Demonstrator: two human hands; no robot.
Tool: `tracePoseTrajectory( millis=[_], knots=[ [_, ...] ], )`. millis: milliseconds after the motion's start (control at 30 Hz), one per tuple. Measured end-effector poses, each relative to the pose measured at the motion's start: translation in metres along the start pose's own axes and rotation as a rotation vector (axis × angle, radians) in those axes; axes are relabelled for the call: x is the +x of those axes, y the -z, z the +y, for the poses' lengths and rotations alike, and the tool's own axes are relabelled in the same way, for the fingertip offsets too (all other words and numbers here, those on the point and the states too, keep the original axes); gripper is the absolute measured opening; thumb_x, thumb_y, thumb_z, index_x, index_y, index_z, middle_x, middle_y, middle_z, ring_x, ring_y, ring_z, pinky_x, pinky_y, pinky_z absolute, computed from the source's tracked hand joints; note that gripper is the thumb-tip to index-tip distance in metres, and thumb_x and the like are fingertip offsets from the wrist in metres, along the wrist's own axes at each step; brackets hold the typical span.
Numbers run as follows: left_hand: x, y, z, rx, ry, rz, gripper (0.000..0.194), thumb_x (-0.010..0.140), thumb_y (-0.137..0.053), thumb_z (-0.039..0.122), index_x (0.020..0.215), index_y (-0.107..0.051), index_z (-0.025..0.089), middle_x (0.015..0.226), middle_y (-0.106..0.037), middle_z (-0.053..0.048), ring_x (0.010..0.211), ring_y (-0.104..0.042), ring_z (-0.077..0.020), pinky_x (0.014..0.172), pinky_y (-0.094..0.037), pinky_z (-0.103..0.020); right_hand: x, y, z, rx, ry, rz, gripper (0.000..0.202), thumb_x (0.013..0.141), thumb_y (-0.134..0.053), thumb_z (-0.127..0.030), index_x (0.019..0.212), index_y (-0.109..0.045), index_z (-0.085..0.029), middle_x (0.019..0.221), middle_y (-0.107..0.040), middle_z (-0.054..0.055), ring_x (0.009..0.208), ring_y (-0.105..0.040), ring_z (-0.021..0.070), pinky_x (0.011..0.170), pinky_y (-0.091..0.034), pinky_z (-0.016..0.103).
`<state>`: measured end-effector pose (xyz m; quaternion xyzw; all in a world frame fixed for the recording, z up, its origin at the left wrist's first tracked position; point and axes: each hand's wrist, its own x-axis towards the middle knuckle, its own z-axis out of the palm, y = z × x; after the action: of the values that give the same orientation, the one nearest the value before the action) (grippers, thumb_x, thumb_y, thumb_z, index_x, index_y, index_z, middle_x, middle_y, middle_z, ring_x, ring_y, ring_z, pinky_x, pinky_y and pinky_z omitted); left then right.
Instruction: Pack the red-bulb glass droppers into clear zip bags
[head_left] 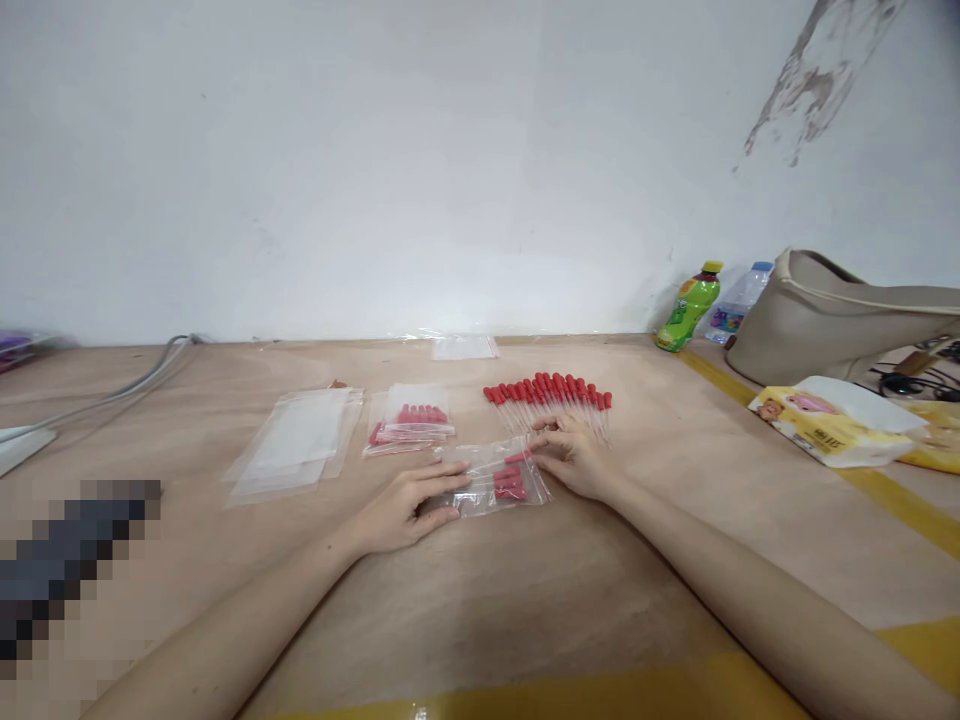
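Note:
A clear zip bag [480, 503] lies flat in front of me, with several red-bulbed droppers [510, 481] inside. My left hand [409, 505] holds its left end, fingers stretched over the plastic and thumb at the lower edge. At the bag's upper right corner, my right hand [566, 455] has its thumb and fingers closed around the bulb end of a dropper [517, 457], which lies partly in the bag. The exact fingertip contact is hard to see. Just beyond that hand, a fan of loose droppers [551, 390] rests on the table, red bulbs pointing away.
Filled bags [412, 415] lie behind my left hand, and flat bags [300, 440] are stacked farther left. Another bag [465, 347] sits by the wall. On the right stand a green bottle [688, 308], a clear bottle [739, 305], a beige handbag [825, 320] and a tissue pack [825, 425].

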<state>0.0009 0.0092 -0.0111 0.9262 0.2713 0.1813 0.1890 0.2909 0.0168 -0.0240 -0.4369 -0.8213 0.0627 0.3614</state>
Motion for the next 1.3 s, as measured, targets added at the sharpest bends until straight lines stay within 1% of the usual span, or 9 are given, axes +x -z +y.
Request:
tracePoseTrajectory(
  millis=[367, 533, 667, 800, 900, 1033, 1100, 1200, 1300],
  knots=[
    [0.000, 0.000, 0.001, -0.006, -0.008, 0.005, 0.040, 0.086, -0.049, 0.030, 0.126, -0.046, 0.027, 0.132, -0.044, -0.004, 0.119, -0.044, -0.0210, 0.100, -0.035, -0.040, 0.006, -0.003, -0.017, -0.041, -0.126, -0.077, 0.006, 0.073, -0.060, -0.023, 0.069, -0.063, -0.021, 0.087, -0.060, 0.004, 0.082, -0.053, 0.0178, 0.075, -0.040, 0.034],
    [-0.001, 0.000, 0.001, -0.019, -0.007, 0.003, 0.040, 0.086, -0.049, 0.029, 0.126, -0.046, 0.026, 0.133, -0.043, -0.004, 0.120, -0.043, -0.0213, 0.100, -0.035, -0.038, 0.004, -0.008, -0.014, 0.012, -0.047, -0.058, 0.009, 0.072, -0.059, -0.016, 0.072, -0.066, -0.022, 0.089, -0.060, 0.004, 0.085, -0.053, 0.0174, 0.077, -0.040, 0.033],
    [0.000, 0.000, 0.002, -0.007, -0.019, 0.012, 0.039, 0.086, -0.049, 0.030, 0.125, -0.047, 0.027, 0.131, -0.046, -0.004, 0.118, -0.045, -0.0211, 0.100, -0.035, -0.039, 0.002, -0.005, -0.014, 0.020, -0.066, -0.083, 0.013, 0.072, -0.058, -0.017, 0.075, -0.068, -0.024, 0.090, -0.061, 0.004, 0.085, -0.054, 0.0173, 0.077, -0.041, 0.033],
    [0.002, 0.002, 0.005, 0.056, -0.052, 0.014, 0.037, 0.086, -0.050, 0.031, 0.123, -0.049, 0.026, 0.128, -0.049, -0.004, 0.121, -0.040, -0.0217, 0.104, -0.028, -0.044, 0.010, 0.008, -0.007, -0.024, -0.165, -0.151, 0.010, 0.067, -0.059, -0.019, 0.070, -0.067, -0.024, 0.090, -0.063, 0.002, 0.084, -0.056, 0.0179, 0.077, -0.041, 0.033],
    [0.003, 0.004, 0.006, 0.075, -0.054, 0.008, 0.037, 0.086, -0.050, 0.032, 0.122, -0.050, 0.026, 0.127, -0.050, -0.004, 0.120, -0.042, -0.0218, 0.103, -0.029, -0.044, 0.026, 0.014, 0.000, -0.088, -0.352, -0.115, 0.010, 0.066, -0.056, -0.018, 0.068, -0.065, -0.022, 0.078, -0.066, 0.000, 0.073, -0.057, 0.0164, 0.071, -0.042, 0.030],
    [0.001, 0.002, 0.005, 0.098, -0.055, -0.004, 0.038, 0.087, -0.048, 0.031, 0.124, -0.048, 0.025, 0.127, -0.050, -0.004, 0.122, -0.039, -0.0226, 0.103, -0.030, -0.045, 0.056, 0.000, -0.004, -0.171, -0.448, -0.025, 0.013, 0.072, -0.051, -0.022, 0.079, -0.062, -0.020, 0.081, -0.067, 0.002, 0.076, -0.060, 0.0167, 0.069, -0.042, 0.027],
    [0.000, 0.001, 0.004, 0.110, -0.070, 0.000, 0.038, 0.087, -0.047, 0.030, 0.125, -0.047, 0.025, 0.128, -0.050, -0.004, 0.125, -0.035, -0.0228, 0.104, -0.029, -0.045, 0.071, -0.014, -0.011, -0.261, -0.450, -0.071, 0.016, 0.076, -0.049, -0.026, 0.084, -0.060, -0.019, 0.086, -0.067, 0.006, 0.083, -0.060, 0.0195, 0.073, -0.041, 0.030],
    [-0.001, -0.001, 0.004, 0.117, -0.088, 0.007, 0.037, 0.088, -0.046, 0.028, 0.125, -0.047, 0.024, 0.127, -0.050, -0.003, 0.126, -0.033, -0.0227, 0.104, -0.031, -0.044, 0.091, -0.033, -0.021, -0.381, -0.587, -0.144, 0.025, 0.076, -0.052, -0.030, 0.095, -0.056, -0.014, 0.095, -0.064, 0.015, 0.093, -0.059, 0.0266, 0.079, -0.040, 0.037],
    [-0.001, -0.001, 0.004, 0.133, -0.098, 0.004, 0.037, 0.088, -0.046, 0.028, 0.125, -0.047, 0.024, 0.128, -0.049, -0.004, 0.125, -0.034, -0.0224, 0.104, -0.031, -0.044, 0.104, -0.043, -0.025, -0.368, -0.712, -0.174, 0.033, 0.074, -0.054, -0.022, 0.105, -0.050, -0.009, 0.099, -0.062, 0.021, 0.094, -0.059, 0.0297, 0.076, -0.042, 0.039]
  ],
)
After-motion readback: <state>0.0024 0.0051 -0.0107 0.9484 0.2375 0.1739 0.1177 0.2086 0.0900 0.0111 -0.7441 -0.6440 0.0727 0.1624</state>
